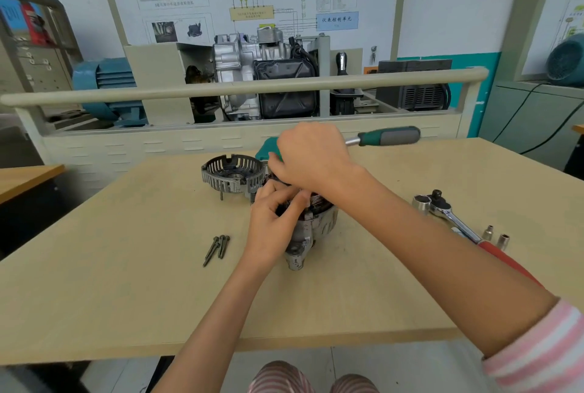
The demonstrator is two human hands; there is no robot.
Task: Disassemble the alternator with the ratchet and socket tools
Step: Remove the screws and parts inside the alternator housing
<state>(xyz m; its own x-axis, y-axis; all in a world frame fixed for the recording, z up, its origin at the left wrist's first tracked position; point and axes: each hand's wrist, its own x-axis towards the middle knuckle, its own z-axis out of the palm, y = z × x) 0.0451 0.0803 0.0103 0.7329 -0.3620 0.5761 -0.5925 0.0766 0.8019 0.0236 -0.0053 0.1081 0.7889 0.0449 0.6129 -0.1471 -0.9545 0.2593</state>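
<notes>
The alternator body (316, 230) stands in the middle of the wooden table (126, 282), its dark windings showing at the top. My left hand (273, 222) grips its upper left rim with curled fingers. My right hand (311, 157) reaches over from the right, and its fingers curl down onto the top of the alternator. The removed slotted end cover (232, 176) lies just to the left. A green-and-grey-handled ratchet (390, 136) sticks out behind my right hand, its head hidden. A red-handled ratchet (448, 212) lies at the right with a socket (422, 203) beside its head.
Three long bolts (218, 245) lie left of the alternator. Two small sockets (489, 232) stand beside the red-handled ratchet. A green object (268, 149) peeks out behind my right hand. A beige rail (240, 88) and a gearbox display stand behind the table.
</notes>
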